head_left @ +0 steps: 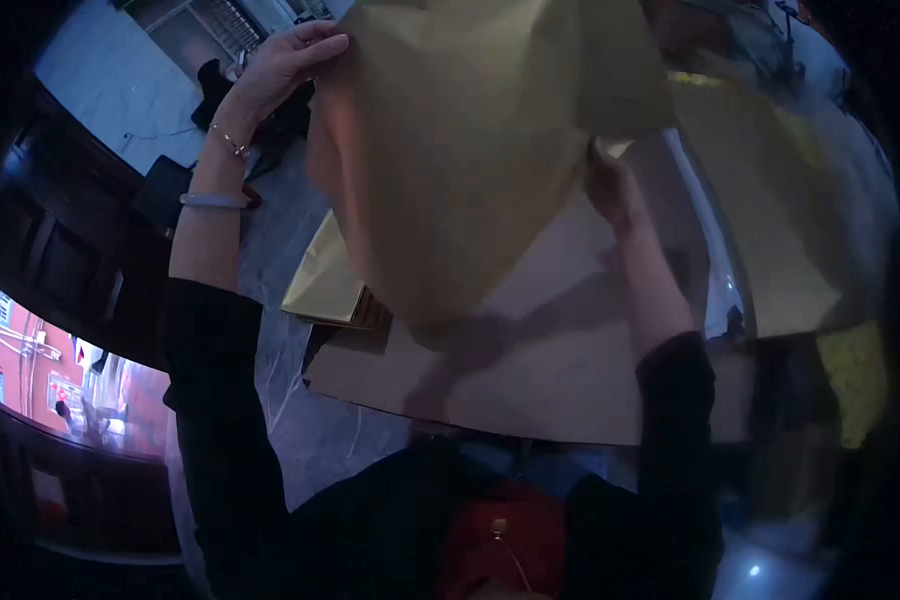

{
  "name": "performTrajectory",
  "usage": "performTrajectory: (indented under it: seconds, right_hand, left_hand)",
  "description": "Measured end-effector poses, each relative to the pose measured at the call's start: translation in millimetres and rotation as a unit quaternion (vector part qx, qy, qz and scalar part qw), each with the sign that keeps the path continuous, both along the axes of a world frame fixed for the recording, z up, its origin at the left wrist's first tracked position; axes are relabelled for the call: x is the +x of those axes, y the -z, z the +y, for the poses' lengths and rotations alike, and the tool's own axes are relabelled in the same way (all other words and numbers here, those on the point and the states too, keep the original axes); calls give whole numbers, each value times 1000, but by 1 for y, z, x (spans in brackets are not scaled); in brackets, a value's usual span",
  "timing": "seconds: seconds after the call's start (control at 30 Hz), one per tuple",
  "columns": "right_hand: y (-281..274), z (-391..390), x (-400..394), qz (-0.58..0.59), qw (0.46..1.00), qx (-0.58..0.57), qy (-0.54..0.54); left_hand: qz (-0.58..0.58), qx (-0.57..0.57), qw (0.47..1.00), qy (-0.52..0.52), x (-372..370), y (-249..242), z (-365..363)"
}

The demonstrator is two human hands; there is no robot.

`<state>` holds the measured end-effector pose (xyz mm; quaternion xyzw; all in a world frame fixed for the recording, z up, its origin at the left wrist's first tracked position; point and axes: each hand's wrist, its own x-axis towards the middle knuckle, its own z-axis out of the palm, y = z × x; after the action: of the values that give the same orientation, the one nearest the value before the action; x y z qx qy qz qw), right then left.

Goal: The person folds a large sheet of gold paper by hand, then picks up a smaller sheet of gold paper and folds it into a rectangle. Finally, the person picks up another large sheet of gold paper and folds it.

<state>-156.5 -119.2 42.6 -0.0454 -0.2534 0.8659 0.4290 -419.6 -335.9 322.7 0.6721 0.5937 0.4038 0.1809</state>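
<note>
A large sheet of yellowish-brown paper [460, 150] hangs raised in front of me, curved and sagging to a rounded lower edge. My left hand [295, 58] pinches its upper left edge between thumb and fingers; a thin bracelet and a pale bangle are on that arm. At the sheet's right edge, lower down, my right hand [615, 190] grips it, with the fingers partly in shadow. Beneath the sheet lies brown cardboard [530, 390] that covers the work surface. A folded stack of yellow paper [325, 275] sits at its left edge, partly hidden by the raised sheet.
More brown paper [760, 210] lies to the right, beside a white strip [705, 230]. At the far right is a yellow patterned piece [855, 385]. A lit screen [65, 370] and dark wooden furniture [70, 240] stand on the left, above a grey floor [280, 200].
</note>
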Motion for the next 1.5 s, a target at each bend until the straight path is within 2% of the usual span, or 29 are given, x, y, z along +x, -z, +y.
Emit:
performTrajectory:
  seconds: [0.07, 0.1, 0.13, 0.17, 0.27, 0.4, 0.57, 0.6, 0.67, 0.73, 0.77, 0.8, 0.87, 0.9, 0.93, 0.97, 1.0, 1.1, 1.2, 1.23, 1.27, 1.33, 1.4, 1.47, 1.5]
  right_hand:
    - [-55, 27, 22, -67, 992, 95, 55]
    - [-65, 57, 30, -109, 984, 115, 83]
    - [-80, 62, 38, -128, 967, 184, 122]
    - [-96, 66, 46, -146, 943, 248, 165]
    - [-152, 55, 75, -155, 822, 445, 319]
    - [-159, 14, 128, -155, 729, 563, 357]
    - [-83, -44, 170, -204, 659, 685, 236]
    - [-65, -54, 175, -218, 647, 702, 203]
    - [-32, -83, 188, -280, 622, 714, 161]
    - [8, -109, 213, -390, 576, 710, 112]
    - [29, -118, 227, -447, 542, 709, 72]
    - [45, -116, 235, -446, 489, 748, 49]
    - [77, -112, 252, -425, 384, 819, 7]
    - [64, -139, 253, -438, 404, 803, -29]
    - [58, -152, 252, -451, 422, 784, -66]
    - [62, -154, 257, -471, 404, 775, -122]
    - [67, -158, 261, -480, 409, 766, -124]
    - [67, -166, 260, -509, 380, 758, -151]
    - [59, -169, 260, -501, 320, 774, -218]
    - [69, -170, 264, -496, 288, 797, -190]
    - [73, -168, 265, -497, 287, 797, -189]
    - [81, -165, 267, -483, 344, 789, -159]
    - [89, -158, 266, -467, 360, 796, -138]
    - [78, -150, 261, -481, 578, 637, -169]
    - [83, -151, 263, -473, 659, 577, -93]
  left_hand:
    - [-20, 24, 999, -18, -33, 16, 4]
    - [-27, 34, 998, -36, -42, 24, 12]
    - [-28, 53, 996, -59, -43, 32, 16]
    - [-29, 72, 994, -81, -42, 37, 20]
    - [-31, 115, 985, -125, -37, 48, 17]
    - [-20, 142, 977, -155, -21, 82, 1]
    - [-41, 114, 977, -175, 16, 182, -26]
    - [-107, 150, 975, -125, 12, 220, -28]
    - [-186, 133, 973, -37, 43, 249, -60]
    - [-8, 94, 985, -146, 63, 295, -83]
    - [-43, 94, 987, -122, 72, 305, -100]
    - [-51, 86, 988, -118, 71, 323, -114]
    - [233, 18, 967, -104, 56, 370, -124]
    - [228, 13, 969, -93, 68, 368, -137]
    - [255, -68, 961, -86, 77, 363, -146]
    - [282, -148, 945, -76, 84, 354, -152]
    - [280, -152, 946, -63, 91, 349, -154]
    - [329, -199, 922, -35, 92, 341, -153]
    - [336, -199, 920, -21, 98, 330, -155]
    - [317, -227, 921, -20, 101, 324, -155]
    - [318, -226, 921, -19, 100, 326, -154]
    - [320, -226, 920, -17, 98, 331, -156]
    - [327, -231, 916, -22, 99, 330, -157]
    - [335, -222, 916, -19, 93, 337, -159]
    - [333, -231, 914, -36, 91, 339, -162]
